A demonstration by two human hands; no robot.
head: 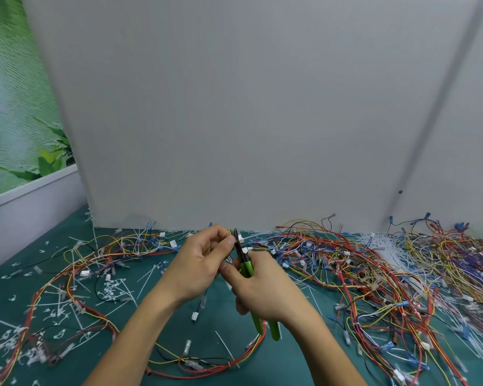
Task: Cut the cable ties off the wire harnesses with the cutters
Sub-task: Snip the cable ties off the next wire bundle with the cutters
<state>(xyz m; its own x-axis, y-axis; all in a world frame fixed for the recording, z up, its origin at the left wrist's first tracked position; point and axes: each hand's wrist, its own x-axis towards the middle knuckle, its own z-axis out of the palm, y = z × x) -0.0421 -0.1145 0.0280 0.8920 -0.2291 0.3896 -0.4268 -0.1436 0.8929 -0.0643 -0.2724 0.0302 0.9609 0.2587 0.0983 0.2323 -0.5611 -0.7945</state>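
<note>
One pair of cutters is seen, held above the middle of the green mat, between the two hands. Its long axis runs from the near right to the far left. The dark blades point up and away towards the white panel, and the two green handles trail down towards the person. The handle ends are seen below the palm, lying close together but not touching. The blades appear drawn together, though the tip is too small for certainty.

Two bare hands are in view. The right hand is wrapped round the handles with its fingers curled and its thumb laid along the left side. The left hand is raised just left of the blades, back towards the camera. A thin bundle of wires is pinched between its thumb and bent fingers, right against the cutter head. Small white pieces are seen at the blades; whether they are tie or connector cannot be told.

Two masses of loose wire harnesses are spread on the mat, too tangled to be counted. A looser spread lies on the left and a dense heap on the right. Many white tie offcuts are scattered over the left side. A pale bundle of white ties lies at the far right, near the panel.
</note>
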